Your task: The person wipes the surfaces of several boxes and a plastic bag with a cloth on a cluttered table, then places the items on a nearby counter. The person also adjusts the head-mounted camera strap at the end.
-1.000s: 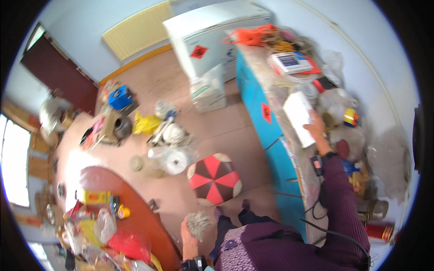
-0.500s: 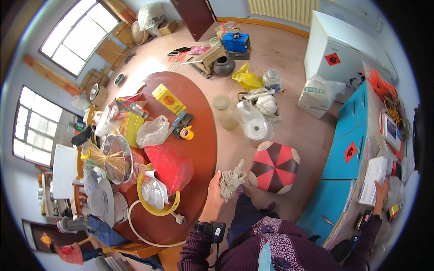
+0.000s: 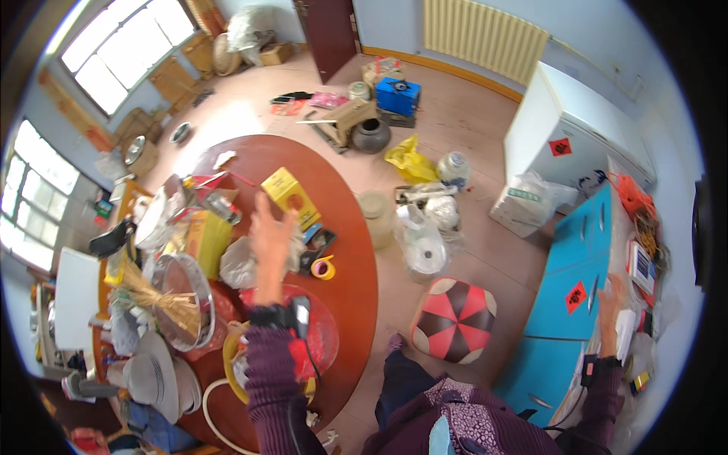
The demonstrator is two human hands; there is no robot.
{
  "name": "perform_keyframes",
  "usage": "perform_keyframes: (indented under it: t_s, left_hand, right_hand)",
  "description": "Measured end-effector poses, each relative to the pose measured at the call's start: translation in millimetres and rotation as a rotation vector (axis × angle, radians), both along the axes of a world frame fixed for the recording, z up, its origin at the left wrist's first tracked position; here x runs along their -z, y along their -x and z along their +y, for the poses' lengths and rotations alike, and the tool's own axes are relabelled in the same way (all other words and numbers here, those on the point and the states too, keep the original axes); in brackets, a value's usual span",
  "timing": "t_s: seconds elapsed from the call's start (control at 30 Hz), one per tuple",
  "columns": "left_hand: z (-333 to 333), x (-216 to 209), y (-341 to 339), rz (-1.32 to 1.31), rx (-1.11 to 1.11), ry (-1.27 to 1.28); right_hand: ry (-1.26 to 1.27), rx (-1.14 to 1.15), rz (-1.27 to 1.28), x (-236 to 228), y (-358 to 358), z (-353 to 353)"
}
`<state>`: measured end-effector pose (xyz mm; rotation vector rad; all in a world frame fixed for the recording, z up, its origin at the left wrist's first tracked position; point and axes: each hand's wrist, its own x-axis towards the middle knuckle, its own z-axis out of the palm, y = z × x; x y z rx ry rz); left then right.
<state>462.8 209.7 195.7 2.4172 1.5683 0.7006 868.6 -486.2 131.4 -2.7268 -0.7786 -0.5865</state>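
Note:
My left hand [image 3: 269, 236] reaches over the round red-brown table [image 3: 353, 250], smeared by motion. A crumpled grey cloth [image 3: 294, 241] shows along its right side, held against the palm. Just beyond stands a yellow box [image 3: 291, 196]; a roll of yellow tape [image 3: 323, 268] and a clear plastic bag [image 3: 236, 262] lie close by. Below the wrist is a translucent red plastic sheet or bag [image 3: 322, 326], partly hidden by my forearm. On the right, my right hand [image 3: 609, 307] is blurred, fingers stretched forward, beside a white box [image 3: 625, 332] on the counter.
A stool with a red-and-brown seat [image 3: 453, 320] stands between table and blue cabinets [image 3: 557, 303]. Jars, a plastic-wrapped roll [image 3: 426, 254] and a yellow bag [image 3: 413, 161] sit on the floor. A steel sieve with straw [image 3: 182, 303] and grey hat [image 3: 155, 371] crowd the table's left.
My left hand has swung left and forward with the cloth, from the table's edge to above its middle. My right hand has come off the white box and moved slightly forward.

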Motion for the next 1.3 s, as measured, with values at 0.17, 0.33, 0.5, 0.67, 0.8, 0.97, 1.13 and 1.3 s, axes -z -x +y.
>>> perform_keyframes:
  t_s: [0.17,0.33,0.5,0.67,0.8,0.97,1.13,1.3]
  left_hand:
    - [93.5,-15.1,-44.2,0.371,-0.045,0.049]
    - [125.5,-6.3,-74.4,0.612,0.006,0.265]
    - [149.5,-1.3,-76.2,0.666,0.144,0.348]
    - [152.9,12.3,-72.8,0.600,0.099,0.354]
    - [143.1,20.3,-67.3,0.529,0.123,0.333]
    - [148.1,39.3,-53.0,0.492,0.139,0.266]
    - [157.8,53.7,-38.3,0.371,0.207,0.244]
    - [123.9,20.6,-51.1,0.243,0.328,0.210]
  right_hand:
    - [0.013,-0.008,0.118,-24.9,50.2,44.3]
    - [0.033,0.094,0.248,-23.5,82.6,38.5]
    - [-0.001,0.190,0.400,-6.7,109.1,20.8]
    - [0.038,0.203,0.475,7.1,125.3,28.5]
    - [-0.021,0.194,0.548,17.1,134.8,28.4]
    - [-0.105,0.173,0.531,38.4,149.2,18.6]
    - [-0.175,0.226,0.581,44.7,170.6,7.4]
    - [-0.186,0.266,0.624,43.2,188.7,-6.9]
